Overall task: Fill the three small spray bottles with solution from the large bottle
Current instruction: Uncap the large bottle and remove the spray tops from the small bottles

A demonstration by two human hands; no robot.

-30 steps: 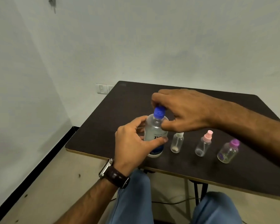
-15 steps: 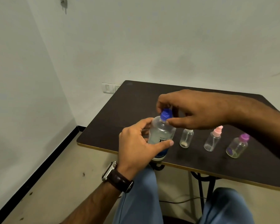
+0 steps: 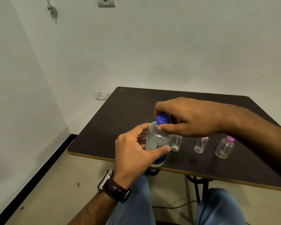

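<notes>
A: Status?

B: Early. Large bottle sits upright at the near tabletop edge, blue cap on. Nothing poured as far as I can see.

A: Small ones?

B: Three in a row toward 3 o'clock of it: white-top bottle just beside, pink-top bottle next, purple-top bottle last. All look capped and near empty, just a trace at the bottom. All three left to open and fill.

A: Hands?

B: Left hand, nearest, wrapped around the large bottle's body, thumb across the label, steadying it. Right hand, further back at 12 o'clock, thumb and fingers pinched on the cap. My read: unscrewing. Can't tell if it's loose yet.
</notes>
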